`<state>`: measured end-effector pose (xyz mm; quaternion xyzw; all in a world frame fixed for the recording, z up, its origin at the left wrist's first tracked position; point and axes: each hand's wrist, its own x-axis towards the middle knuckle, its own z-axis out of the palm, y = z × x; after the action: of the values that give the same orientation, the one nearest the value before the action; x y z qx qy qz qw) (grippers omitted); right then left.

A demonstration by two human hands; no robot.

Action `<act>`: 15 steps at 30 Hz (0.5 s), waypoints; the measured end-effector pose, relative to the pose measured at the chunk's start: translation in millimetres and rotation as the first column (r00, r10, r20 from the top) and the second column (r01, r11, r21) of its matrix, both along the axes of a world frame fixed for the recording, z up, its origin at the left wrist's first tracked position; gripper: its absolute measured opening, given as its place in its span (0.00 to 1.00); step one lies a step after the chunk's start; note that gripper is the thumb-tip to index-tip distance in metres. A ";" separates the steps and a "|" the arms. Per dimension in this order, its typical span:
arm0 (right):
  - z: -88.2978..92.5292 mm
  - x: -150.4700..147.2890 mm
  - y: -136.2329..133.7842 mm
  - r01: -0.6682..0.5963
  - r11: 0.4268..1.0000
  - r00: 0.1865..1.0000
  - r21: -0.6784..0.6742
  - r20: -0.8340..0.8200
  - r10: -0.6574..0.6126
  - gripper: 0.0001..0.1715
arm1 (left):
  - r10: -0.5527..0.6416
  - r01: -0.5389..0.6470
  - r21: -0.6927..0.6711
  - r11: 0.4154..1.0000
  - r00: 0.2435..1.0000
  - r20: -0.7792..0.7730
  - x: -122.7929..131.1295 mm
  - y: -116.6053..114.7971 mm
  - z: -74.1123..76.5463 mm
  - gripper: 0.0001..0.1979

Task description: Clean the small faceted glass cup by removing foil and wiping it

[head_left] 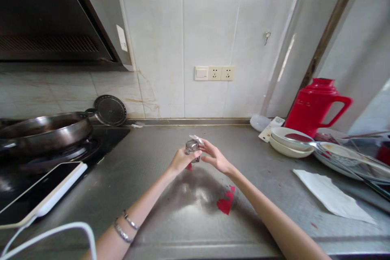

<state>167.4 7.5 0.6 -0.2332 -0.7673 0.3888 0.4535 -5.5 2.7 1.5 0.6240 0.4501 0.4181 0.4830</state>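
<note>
Over the middle of the steel counter, my left hand is closed round a small shiny foil-like packet. My right hand meets it from the right, its fingers pinching a pale flap at the packet's top. Something red shows just under my left hand. A torn red scrap lies on the counter below my right forearm.
A dark pan sits on the stove at left, with a round lid leaning on the wall behind it. A tablet with a white cable lies near left. At right stand a red jug, stacked bowls, plates and a white paper towel.
</note>
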 end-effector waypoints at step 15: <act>-20.2 -17.2 1.6 0.103 0.994 0.994 0.034 -0.031 -0.102 0.44 | -0.154 0.151 -0.074 0.986 0.988 -0.033 -6.3 0.9 -3.1 0.30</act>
<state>150.2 9.1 -19.6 -0.2583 -0.7545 0.3546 0.4882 -11.8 3.6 -1.6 0.6468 0.4248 0.3516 0.5269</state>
